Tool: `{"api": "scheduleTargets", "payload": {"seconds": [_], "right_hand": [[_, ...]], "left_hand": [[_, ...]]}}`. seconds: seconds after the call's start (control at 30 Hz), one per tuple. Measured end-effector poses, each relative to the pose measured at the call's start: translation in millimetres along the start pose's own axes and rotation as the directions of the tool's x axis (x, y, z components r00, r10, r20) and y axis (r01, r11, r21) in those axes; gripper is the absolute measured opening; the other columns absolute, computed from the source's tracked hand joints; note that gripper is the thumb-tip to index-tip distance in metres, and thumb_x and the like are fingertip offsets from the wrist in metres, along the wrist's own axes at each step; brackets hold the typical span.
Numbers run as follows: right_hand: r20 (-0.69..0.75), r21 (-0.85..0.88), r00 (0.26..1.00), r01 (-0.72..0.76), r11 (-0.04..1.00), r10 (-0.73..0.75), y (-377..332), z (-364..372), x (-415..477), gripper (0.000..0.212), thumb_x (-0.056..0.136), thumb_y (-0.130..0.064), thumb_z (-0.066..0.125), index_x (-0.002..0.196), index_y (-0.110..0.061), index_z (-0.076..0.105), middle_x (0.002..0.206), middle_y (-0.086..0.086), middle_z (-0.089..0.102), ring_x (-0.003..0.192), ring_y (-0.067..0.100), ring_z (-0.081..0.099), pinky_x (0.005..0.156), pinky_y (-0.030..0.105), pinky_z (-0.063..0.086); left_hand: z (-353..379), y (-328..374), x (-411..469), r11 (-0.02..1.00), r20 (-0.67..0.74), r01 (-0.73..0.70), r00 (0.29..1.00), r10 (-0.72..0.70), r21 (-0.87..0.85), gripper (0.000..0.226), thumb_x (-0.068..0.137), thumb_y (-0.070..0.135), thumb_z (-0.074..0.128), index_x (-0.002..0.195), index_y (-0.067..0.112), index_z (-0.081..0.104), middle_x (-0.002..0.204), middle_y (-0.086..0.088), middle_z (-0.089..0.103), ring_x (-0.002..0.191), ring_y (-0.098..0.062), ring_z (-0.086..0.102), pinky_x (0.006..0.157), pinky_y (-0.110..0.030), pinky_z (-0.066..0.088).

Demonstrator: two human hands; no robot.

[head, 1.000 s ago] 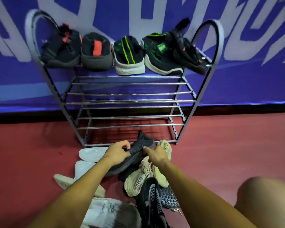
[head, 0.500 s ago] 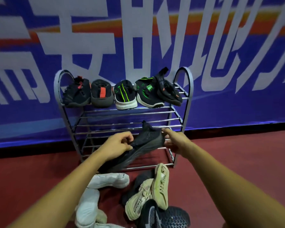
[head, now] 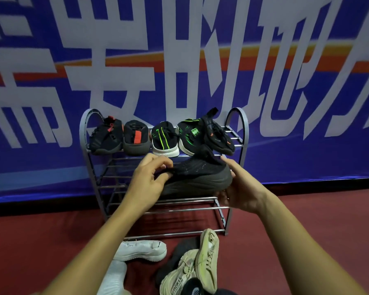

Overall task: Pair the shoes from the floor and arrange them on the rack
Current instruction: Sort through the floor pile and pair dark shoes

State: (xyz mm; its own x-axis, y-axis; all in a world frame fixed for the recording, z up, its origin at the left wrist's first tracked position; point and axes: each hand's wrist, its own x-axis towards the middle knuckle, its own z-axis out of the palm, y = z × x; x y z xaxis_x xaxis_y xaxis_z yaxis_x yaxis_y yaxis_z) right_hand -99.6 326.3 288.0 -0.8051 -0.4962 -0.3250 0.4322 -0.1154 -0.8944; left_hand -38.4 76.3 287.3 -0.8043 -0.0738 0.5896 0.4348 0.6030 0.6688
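Note:
A dark grey knit shoe (head: 197, 177) is held in the air in front of the metal rack (head: 235, 124), at the height of its middle shelf. My left hand (head: 150, 179) grips the shoe's toe end and my right hand (head: 239, 188) grips its heel end. On the rack's top shelf stand several dark shoes: two black ones with red marks (head: 119, 135), two with green stripes (head: 173, 137) and one black one (head: 218, 135) at the right end. White shoes (head: 143, 250), beige shoes (head: 192, 265) and a dark shoe lie on the red floor below my arms.
The rack stands against a blue banner wall (head: 307, 103) with large white characters. Its middle and bottom shelves (head: 179, 210) of chrome bars carry nothing. Red floor (head: 307, 220) stretches to the right and left of the rack.
Both hands lifted the dark grey shoe from the floor pile up to the rack's middle level. The view tilted upward and the shoe now lies nearly level.

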Motion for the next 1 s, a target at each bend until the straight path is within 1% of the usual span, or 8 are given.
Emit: {"api": "scheduleTargets", "payload": {"seconds": [0.1, 0.17, 0.3, 0.47, 0.57, 0.73, 0.83, 1.0], "right_hand": [[0.071, 0.084, 0.992, 0.099, 0.992, -0.105, -4.8, 2.7, -3.8, 0.05, 0.083, -0.043, 0.069, 0.119, -0.009, 0.068, 0.11, 0.008, 0.069, 0.099, 0.027, 0.066, 0.088, 0.038, 0.054], [0.067, 0.136, 0.977, 0.192, 0.972, -0.202, -7.6, 2.3, -3.3, 0.053, 0.089, -0.037, 0.062, 0.13, -0.003, 0.062, 0.127, 0.014, 0.067, 0.118, 0.03, 0.062, 0.105, 0.045, 0.047], [0.034, 0.245, 0.941, 0.319, 0.915, -0.337, -20.8, 1.6, -6.2, 0.04, 0.076, -0.041, 0.071, 0.104, -0.013, 0.063, 0.089, 0.005, 0.059, 0.068, 0.014, 0.054, 0.055, 0.023, 0.043], [-0.11, 0.324, 0.894, 0.446, 0.835, -0.435, -32.4, -12.4, 4.0, 0.054, 0.069, -0.04, 0.08, 0.108, -0.016, 0.051, 0.083, 0.006, 0.023, 0.074, 0.015, 0.011, 0.063, 0.029, 0.014], [-0.253, 0.274, 0.862, 0.499, 0.822, -0.439, -36.7, -20.2, 7.7, 0.03, 0.084, -0.033, 0.07, 0.105, -0.013, 0.064, 0.08, 0.008, 0.048, 0.061, 0.011, 0.033, 0.058, 0.025, 0.022], [-0.367, 0.168, 0.834, 0.496, 0.852, -0.412, -39.8, -31.8, 23.2, 0.034, 0.088, -0.033, 0.068, 0.11, -0.007, 0.067, 0.074, 0.006, 0.058, 0.052, 0.01, 0.042, 0.048, 0.021, 0.037], [-0.391, 0.071, 0.809, 0.502, 0.862, -0.439, -43.1, -46.5, 34.2, 0.027, 0.089, -0.03, 0.067, 0.1, -0.005, 0.063, 0.066, 0.005, 0.044, 0.052, 0.011, 0.034, 0.05, 0.025, 0.027], [-0.404, 0.027, 0.782, 0.529, 0.848, -0.475, -49.6, -72.1, 39.6, 0.033, 0.089, -0.03, 0.071, 0.111, -0.005, 0.068, 0.073, 0.003, 0.066, 0.059, 0.01, 0.05, 0.056, 0.023, 0.036]], "left_hand": [[-0.7, 18.9, 11.3, 0.996, -0.088, -0.068, 0.993, 0.073, 0.061, 0.026, 0.085, 0.005, 0.07, 0.09, 0.029, 0.067, 0.087, 0.01, 0.051, 0.088, -0.014, 0.055, 0.075, -0.022, 0.042], [1.1, 35.1, 20.9, 0.991, -0.133, -0.1, 0.985, 0.111, 0.086, 0.023, 0.087, 0.01, 0.069, 0.096, 0.031, 0.066, 0.084, 0.009, 0.05, 0.085, -0.016, 0.054, 0.076, -0.03, 0.046], [10.4, 64.2, 41.2, 0.998, -0.282, -0.052, 0.957, 0.061, 0.038, 0.027, 0.086, 0.034, 0.072, 0.107, 0.034, 0.055, 0.089, 0.008, 0.054, 0.088, -0.018, 0.056, 0.074, -0.031, 0.051], [52.0, 78.0, 61.7, 0.925, 0.087, 0.283, 0.959, -0.27, -0.253, 0.046, 0.085, 0.057, 0.065, 0.117, 0.029, 0.047, 0.098, -0.001, 0.067, 0.091, -0.015, 0.066, 0.08, -0.032, 0.052], [83.2, 79.0, 72.5, 0.889, 0.221, 0.332, 0.937, -0.272, -0.315, 0.068, 0.074, 0.067, 0.067, 0.13, 0.037, 0.044, 0.11, 0.003, 0.068, 0.103, -0.011, 0.066, 0.095, -0.035, 0.05], [122.2, 75.1, 94.7, 0.967, 0.261, 0.249, 0.938, -0.228, -0.047, 0.095, 0.054, 0.068, 0.077, 0.136, 0.036, 0.044, 0.129, 0.007, 0.058, 0.12, -0.016, 0.055, 0.102, -0.041, 0.048], [128.4, 74.7, 99.5, 0.965, 0.252, 0.256, 0.932, -0.26, 0.051, 0.072, 0.063, 0.058, 0.074, 0.127, 0.035, 0.049, 0.12, 0.006, 0.06, 0.12, -0.022, 0.045, 0.102, -0.044, 0.044], [139.1, 69.0, 108.2, 0.951, 0.271, 0.201, 0.926, -0.263, 0.234, 0.052, 0.071, 0.064, 0.065, 0.114, 0.036, 0.059, 0.121, 0.003, 0.049, 0.119, -0.025, 0.035, 0.101, -0.044, 0.039]]}}
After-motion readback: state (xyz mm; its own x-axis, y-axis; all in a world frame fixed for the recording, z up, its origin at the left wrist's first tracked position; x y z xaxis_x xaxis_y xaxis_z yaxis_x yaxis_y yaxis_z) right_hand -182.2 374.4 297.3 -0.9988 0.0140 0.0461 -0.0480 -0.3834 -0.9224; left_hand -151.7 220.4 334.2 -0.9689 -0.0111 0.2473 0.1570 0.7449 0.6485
